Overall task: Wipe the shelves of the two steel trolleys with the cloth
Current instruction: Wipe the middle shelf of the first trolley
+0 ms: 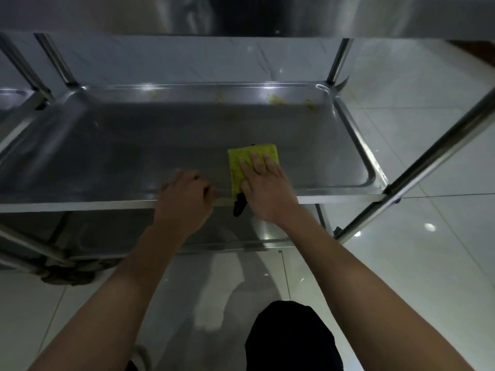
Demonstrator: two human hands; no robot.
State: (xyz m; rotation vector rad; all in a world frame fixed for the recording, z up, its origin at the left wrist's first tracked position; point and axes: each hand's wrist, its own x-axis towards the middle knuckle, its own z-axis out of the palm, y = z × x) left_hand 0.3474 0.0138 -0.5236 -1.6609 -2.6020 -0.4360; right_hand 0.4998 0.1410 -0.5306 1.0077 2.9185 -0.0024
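A folded yellow-green cloth (242,163) with a black edge lies on the middle shelf (120,145) of a steel trolley, near its front rim. My right hand (263,187) presses flat on the cloth, fingers straight. My left hand (184,199) curls over the shelf's front rim just left of the cloth. Yellowish smears (292,101) mark the shelf's far right corner. A lower shelf (235,231) shows beneath. A second trolley's shelf (13,96) is partly in view at the far left.
Steel posts (340,62) rise at the shelf's corners, and a slanted steel bar (434,153) crosses at the right. An upper shelf (294,14) overhangs at the top. The white tiled floor (417,258) surrounds the trolley. My dark-clothed knee (292,341) is at the bottom.
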